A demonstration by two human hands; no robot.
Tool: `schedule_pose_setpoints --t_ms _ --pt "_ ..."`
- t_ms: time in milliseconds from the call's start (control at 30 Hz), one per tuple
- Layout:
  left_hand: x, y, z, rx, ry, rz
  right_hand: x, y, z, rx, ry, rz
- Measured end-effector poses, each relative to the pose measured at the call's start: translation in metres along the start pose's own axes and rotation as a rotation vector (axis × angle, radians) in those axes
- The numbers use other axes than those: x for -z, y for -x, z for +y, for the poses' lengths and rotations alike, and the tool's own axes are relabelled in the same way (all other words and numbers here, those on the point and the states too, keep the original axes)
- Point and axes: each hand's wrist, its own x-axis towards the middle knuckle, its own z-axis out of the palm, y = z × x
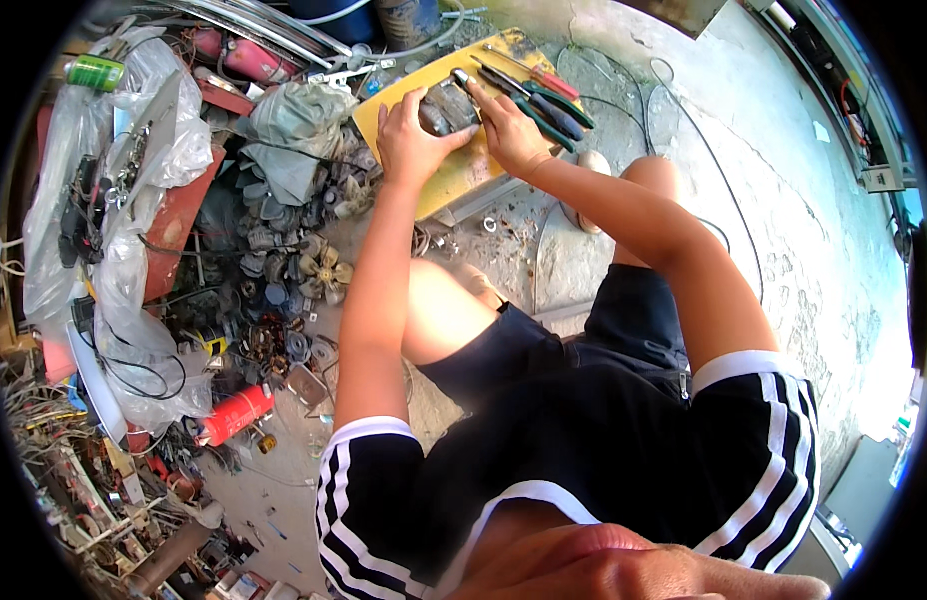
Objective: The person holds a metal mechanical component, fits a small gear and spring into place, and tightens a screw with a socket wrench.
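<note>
A dark, worn metal part with a small silver end piece rests on a yellow board. My left hand grips the part from the left, thumb reaching across its lower side. My right hand is at its right side, fingers closed against it near the silver piece; the fingertips are partly hidden. Beside the right hand lie pliers and similar tools with dark green and black handles, plus a red-handled screwdriver.
Piled scrap, clear plastic bags, grey sacking, motor parts, a fan wheel and a red canister crowd the left. Black cables run over the concrete floor to the right. My bent knees flank the board's near side.
</note>
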Motion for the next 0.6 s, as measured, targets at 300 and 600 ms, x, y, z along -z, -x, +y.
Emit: schedule_pose_setpoints --t_ms 300,600 --pt "-0.009 -0.002 0.001 -0.033 0.1 0.038 0.0 -0.006 0.005 0.013 -0.197 0.144" --pt "-0.008 0.001 0.004 -0.012 0.105 -0.005 0.027 -0.014 0.016 -0.137 -0.174 0.087"
